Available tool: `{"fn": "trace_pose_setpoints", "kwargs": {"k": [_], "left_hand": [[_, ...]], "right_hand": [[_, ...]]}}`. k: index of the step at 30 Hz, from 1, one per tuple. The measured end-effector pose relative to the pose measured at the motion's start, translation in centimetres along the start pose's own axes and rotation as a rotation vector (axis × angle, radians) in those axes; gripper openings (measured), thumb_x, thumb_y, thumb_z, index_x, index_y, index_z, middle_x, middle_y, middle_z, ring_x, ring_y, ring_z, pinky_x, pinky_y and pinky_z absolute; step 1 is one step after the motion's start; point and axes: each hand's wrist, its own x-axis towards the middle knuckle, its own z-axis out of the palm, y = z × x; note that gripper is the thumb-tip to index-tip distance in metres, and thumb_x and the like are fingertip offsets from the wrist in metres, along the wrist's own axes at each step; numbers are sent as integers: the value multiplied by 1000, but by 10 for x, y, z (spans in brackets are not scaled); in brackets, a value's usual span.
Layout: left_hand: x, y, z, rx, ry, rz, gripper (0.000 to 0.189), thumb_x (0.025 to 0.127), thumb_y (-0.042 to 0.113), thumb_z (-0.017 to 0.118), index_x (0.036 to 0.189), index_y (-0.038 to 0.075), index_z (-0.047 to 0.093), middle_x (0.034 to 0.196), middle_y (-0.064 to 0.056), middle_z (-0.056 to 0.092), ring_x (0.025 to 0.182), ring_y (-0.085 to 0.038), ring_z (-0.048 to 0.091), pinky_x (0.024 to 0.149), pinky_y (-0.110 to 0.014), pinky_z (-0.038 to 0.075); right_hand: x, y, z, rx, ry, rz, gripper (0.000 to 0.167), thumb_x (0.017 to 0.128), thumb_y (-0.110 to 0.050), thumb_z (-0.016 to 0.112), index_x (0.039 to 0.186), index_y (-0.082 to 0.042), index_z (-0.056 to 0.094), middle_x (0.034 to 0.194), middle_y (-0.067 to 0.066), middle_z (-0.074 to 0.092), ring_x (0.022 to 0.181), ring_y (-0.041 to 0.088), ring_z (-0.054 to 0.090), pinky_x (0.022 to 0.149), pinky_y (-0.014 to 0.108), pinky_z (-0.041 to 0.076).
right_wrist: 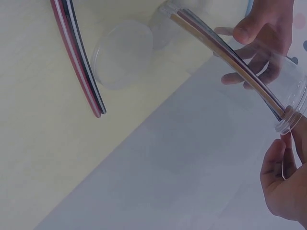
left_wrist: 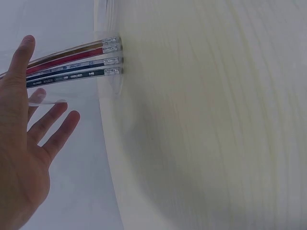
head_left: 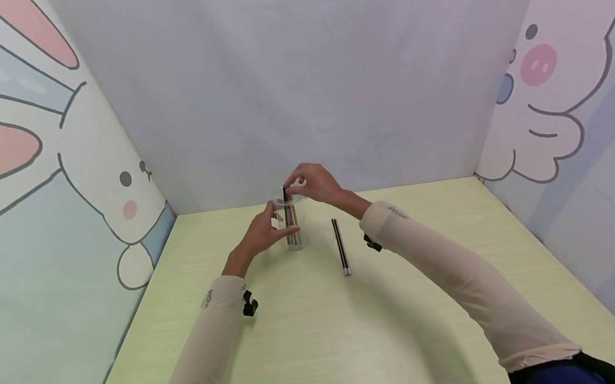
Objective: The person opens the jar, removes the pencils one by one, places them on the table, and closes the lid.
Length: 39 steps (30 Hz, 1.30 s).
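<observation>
A clear plastic jar (head_left: 300, 217) stands upright on the table with several pencils (head_left: 291, 221) inside. My left hand (head_left: 263, 231) grips the jar from the left, thumb on the near side and fingers round the far side. In the left wrist view the silver-ringed pencil ends rest on the jar's floor. At the jar's mouth is my right hand (head_left: 314, 182), fingers bent, with a fingertip inside the rim against the pencil tops in the right wrist view. I cannot tell whether it pinches them. Two more pencils (head_left: 341, 247) lie side by side to the right.
A round clear lid (right_wrist: 123, 55) lies on the table between the jar and the loose pencils. The pale yellow table (head_left: 309, 338) ends just behind the jar at a grey backdrop (head_left: 298, 83). Side panels with cartoon animals stand left and right.
</observation>
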Motion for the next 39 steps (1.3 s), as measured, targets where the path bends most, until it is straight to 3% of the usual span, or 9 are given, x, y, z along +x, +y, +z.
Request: {"fn": "trace_pose_setpoints", "kwargs": {"k": [12,20,26,31,39], "left_hand": [[-2,2,-1,8,-4,23,82,91,50,79,147,8,36,144,-25,55,118,-41,63,85,-50,59],[-2,2,-2,1,-1,20,85,90,52,79,148,9,35,145,-24,54,119,-41,62,86,-50,58],[-2,1,-1,13,6,23,83,90,51,80,148,11,35,145,-23,55,122,-40,60,86,-50,58],[-1,2,0,18,11,21,82,91,48,80,148,11,36,145,-22,55,124,-37,58,86,-50,58],[-2,4,0,17,10,4,81,91,48,80,149,13,36,145,-21,56,125,-35,57,89,-51,57]], "right_hand": [[-1,1,1,-7,-3,-19,13,95,-23,79,106,-17,83,108,0,73,93,17,64,77,34,53],[-3,-5,0,-15,8,-22,12,95,-22,80,105,-17,83,104,-1,77,79,17,60,69,34,49],[-4,-6,1,-40,27,-39,12,94,-21,80,104,-16,83,106,0,76,83,17,61,74,35,50],[-5,-7,1,-19,23,-46,12,95,-21,80,105,-15,83,105,0,77,76,17,60,68,34,50],[-4,-6,5,27,-31,-52,16,97,-21,77,110,-13,78,106,2,79,95,16,74,81,34,57]]}}
